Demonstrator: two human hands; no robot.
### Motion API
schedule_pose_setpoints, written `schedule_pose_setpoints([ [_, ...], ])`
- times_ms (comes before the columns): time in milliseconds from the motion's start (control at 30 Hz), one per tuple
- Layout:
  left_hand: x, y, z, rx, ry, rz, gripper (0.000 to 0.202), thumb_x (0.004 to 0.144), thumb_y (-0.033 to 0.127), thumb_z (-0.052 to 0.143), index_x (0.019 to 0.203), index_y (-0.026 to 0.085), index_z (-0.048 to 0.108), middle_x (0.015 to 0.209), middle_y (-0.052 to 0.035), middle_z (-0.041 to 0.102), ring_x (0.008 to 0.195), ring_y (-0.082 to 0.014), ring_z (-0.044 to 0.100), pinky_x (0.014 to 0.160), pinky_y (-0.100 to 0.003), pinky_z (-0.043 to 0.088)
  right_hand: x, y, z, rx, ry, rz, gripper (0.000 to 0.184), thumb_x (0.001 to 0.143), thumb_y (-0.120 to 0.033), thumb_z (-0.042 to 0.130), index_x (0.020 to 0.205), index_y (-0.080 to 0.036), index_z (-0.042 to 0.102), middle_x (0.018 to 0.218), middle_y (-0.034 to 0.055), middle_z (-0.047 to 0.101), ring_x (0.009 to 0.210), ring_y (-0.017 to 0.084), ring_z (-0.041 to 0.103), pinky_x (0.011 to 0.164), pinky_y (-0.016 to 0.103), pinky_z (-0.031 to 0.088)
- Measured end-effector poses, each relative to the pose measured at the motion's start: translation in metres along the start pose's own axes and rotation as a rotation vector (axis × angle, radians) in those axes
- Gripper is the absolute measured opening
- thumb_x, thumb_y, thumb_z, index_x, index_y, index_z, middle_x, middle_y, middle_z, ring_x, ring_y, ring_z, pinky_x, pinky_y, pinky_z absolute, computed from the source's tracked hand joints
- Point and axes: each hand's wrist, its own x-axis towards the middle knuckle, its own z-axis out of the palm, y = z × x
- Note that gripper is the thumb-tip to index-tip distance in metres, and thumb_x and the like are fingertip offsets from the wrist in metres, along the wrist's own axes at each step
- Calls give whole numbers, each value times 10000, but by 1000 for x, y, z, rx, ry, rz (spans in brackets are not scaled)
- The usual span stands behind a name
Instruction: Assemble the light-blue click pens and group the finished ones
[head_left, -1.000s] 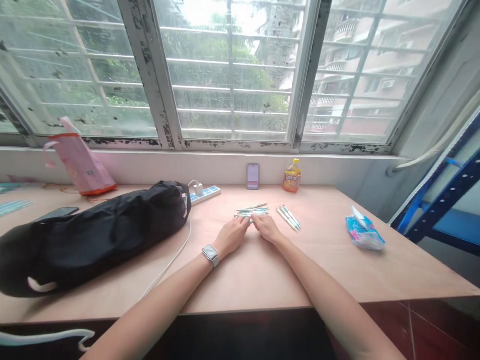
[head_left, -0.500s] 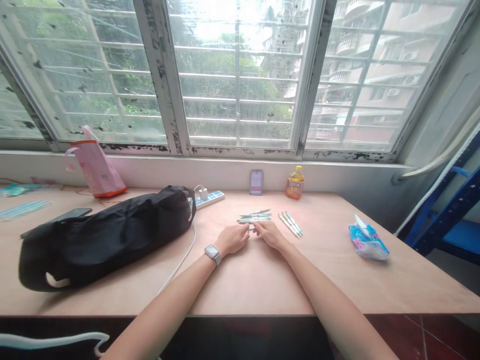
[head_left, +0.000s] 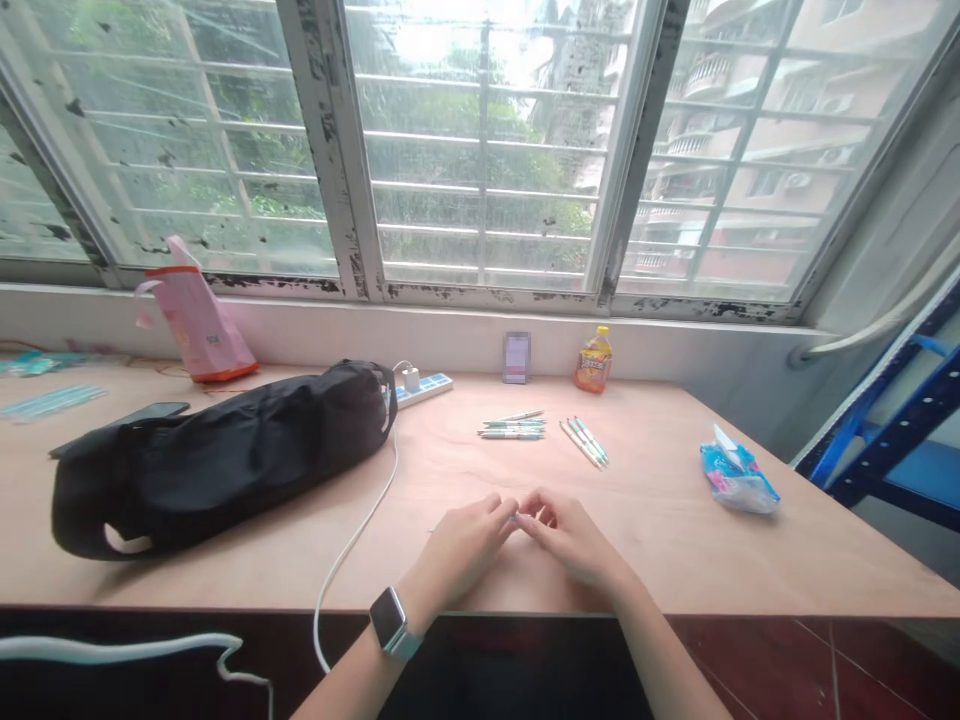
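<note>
My left hand (head_left: 463,545), with a watch on its wrist, and my right hand (head_left: 571,540) meet fingertip to fingertip near the table's front edge. Both are curled shut around a thin pen (head_left: 516,517), of which only a sliver shows between the fingers. Farther back on the wooden table (head_left: 675,540) lies a small heap of several similar pens (head_left: 512,429). A second group of pens (head_left: 584,441) lies just to its right.
A long black bag (head_left: 225,455) lies at the left, with a white cable (head_left: 352,545) running off the front edge. A power strip (head_left: 424,388), a phone (head_left: 516,357) and an orange drink bottle (head_left: 593,361) stand by the wall. A blue tissue pack (head_left: 737,478) is right.
Both hands have drawn back from the pen heap toward the table's front edge, carrying one pen between them. The camera has tilted slightly.
</note>
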Motion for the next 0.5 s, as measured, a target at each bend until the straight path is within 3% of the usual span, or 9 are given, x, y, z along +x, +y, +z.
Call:
schedule_pose_setpoints([
  [133,-14,8,10,-20,7,34,139,1053,268,452,976,223,558,900,-12,642,778,-186,658,640,-256,444,-21,-3,10,-111,19,53,407,1025,-389,442,730,-181,631,721,27,682,701,171,624,638,266,391],
  [367,-14,6,6,-103,48,6,138,1051,277,476,968,224,572,891,1,651,770,-176,648,636,-254,425,-19,-2,7,-62,-9,-9,220,984,-365,538,884,-198,641,784,2,668,666,144,572,630,246,395],
  [500,-14,6,6,-114,43,11,94,1036,242,497,983,221,571,910,1,661,785,-185,657,642,-261,433,-19,-2,7,-74,28,-3,302,997,-376,500,793,-195,630,726,4,653,670,155,588,625,255,385],
])
